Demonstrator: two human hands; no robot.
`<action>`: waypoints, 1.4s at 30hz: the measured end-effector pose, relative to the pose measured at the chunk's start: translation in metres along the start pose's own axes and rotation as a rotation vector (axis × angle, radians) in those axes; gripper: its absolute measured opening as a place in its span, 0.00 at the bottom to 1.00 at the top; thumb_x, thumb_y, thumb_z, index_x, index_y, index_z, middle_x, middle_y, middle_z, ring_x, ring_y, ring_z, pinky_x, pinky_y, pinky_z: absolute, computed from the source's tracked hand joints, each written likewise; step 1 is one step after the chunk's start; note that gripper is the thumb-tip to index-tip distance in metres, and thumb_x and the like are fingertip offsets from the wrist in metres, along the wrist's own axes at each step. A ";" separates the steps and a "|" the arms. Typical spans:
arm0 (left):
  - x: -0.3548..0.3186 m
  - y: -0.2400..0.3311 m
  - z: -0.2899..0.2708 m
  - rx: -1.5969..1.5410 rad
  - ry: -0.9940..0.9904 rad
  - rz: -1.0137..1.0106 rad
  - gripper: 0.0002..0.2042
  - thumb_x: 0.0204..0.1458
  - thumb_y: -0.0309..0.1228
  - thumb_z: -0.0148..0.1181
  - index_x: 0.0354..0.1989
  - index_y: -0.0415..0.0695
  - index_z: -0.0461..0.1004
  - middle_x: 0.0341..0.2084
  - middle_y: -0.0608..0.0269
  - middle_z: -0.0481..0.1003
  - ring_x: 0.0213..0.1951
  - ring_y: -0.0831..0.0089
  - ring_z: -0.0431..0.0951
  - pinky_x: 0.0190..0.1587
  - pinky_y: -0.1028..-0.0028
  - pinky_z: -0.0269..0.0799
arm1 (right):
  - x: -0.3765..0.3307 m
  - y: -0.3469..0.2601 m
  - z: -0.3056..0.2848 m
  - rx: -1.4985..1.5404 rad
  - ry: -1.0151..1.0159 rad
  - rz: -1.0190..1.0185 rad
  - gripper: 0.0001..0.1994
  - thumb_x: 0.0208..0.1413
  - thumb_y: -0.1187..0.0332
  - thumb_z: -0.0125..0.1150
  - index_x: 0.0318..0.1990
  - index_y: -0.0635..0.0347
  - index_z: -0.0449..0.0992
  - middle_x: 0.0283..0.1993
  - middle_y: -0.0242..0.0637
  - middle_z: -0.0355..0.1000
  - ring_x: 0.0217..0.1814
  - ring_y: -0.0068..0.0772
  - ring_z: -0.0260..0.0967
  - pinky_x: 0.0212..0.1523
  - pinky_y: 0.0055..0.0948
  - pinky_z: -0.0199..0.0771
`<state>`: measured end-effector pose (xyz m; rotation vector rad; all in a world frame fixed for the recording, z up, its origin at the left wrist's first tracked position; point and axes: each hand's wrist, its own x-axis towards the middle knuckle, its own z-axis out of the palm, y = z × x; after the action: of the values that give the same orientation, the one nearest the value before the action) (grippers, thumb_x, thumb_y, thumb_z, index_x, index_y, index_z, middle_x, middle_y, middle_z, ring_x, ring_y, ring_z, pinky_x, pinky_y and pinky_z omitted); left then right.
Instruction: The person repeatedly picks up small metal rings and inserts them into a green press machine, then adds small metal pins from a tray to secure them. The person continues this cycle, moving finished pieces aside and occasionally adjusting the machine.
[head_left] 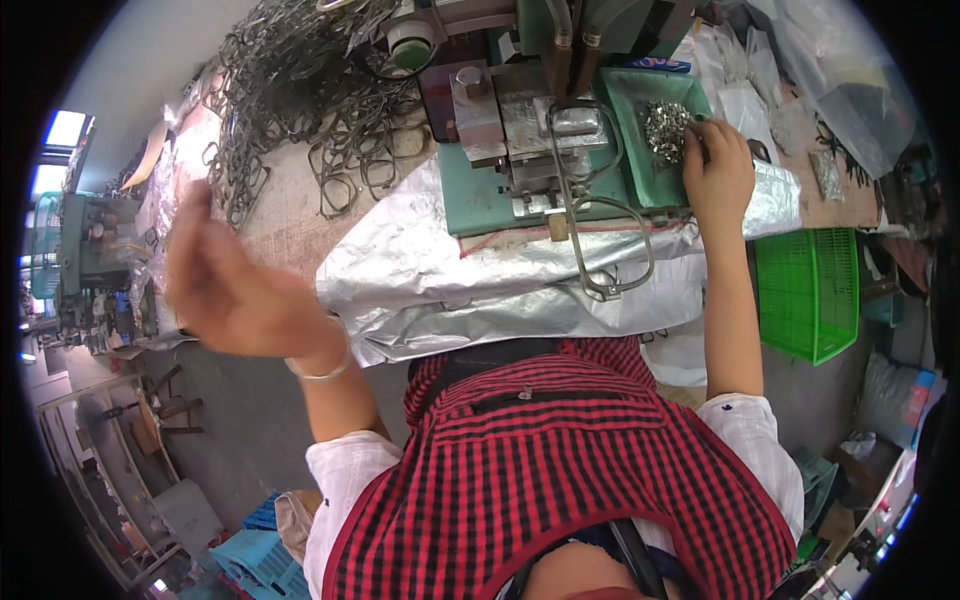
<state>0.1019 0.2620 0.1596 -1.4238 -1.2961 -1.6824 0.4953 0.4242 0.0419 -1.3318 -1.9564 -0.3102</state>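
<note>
My left hand (pixel 235 285) is raised off the left side of the bench, smeared by motion, so its finger positions are unclear. My right hand (pixel 720 165) reaches over the right rim of a green tray (pixel 640 185). Its fingertips are curled together at a pile of small shiny metal parts (pixel 665 130); whatever they pinch is too small to make out. Left of the tray, a bent metal frame with two loops (pixel 610 290) rests at the metal fixture (pixel 575 120) of a green bench machine. Its lower loop hangs over the silver sheet.
A tangled heap of similar metal frames (pixel 290 90) covers the back left of the bench. Silver sheeting (pixel 420 290) drapes the front edge. A green plastic basket (pixel 810 290) stands at the right, and clear plastic bags (pixel 845 80) lie at the back right.
</note>
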 end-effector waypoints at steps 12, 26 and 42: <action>-0.064 -0.135 0.102 0.670 -0.879 0.026 0.17 0.51 0.42 0.72 0.43 0.43 0.81 0.39 0.56 0.80 0.47 0.54 0.78 0.47 0.58 0.77 | 0.014 -0.026 0.014 0.401 -0.044 0.255 0.07 0.55 0.68 0.67 0.40 0.56 0.86 0.39 0.40 0.82 0.42 0.44 0.79 0.45 0.36 0.76; -0.089 -0.238 0.026 0.324 -0.920 -0.307 0.14 0.59 0.37 0.64 0.45 0.40 0.83 0.41 0.50 0.81 0.45 0.53 0.79 0.54 0.62 0.71 | 0.052 -0.097 -0.037 1.075 -0.219 0.270 0.11 0.53 0.76 0.68 0.45 0.63 0.84 0.39 0.31 0.81 0.43 0.21 0.76 0.48 0.23 0.74; 0.030 0.029 0.098 -0.392 -0.166 -0.229 0.14 0.72 0.36 0.49 0.44 0.37 0.76 0.26 0.63 0.73 0.23 0.80 0.69 0.17 0.81 0.62 | 0.068 -0.159 -0.035 1.567 -0.280 0.610 0.31 0.52 0.77 0.69 0.65 0.67 0.67 0.38 0.31 0.77 0.44 0.18 0.72 0.47 0.22 0.71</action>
<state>0.1576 0.3460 0.1935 -1.7222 -1.3068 -2.0968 0.3579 0.3839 0.1446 -0.7294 -1.1669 1.4530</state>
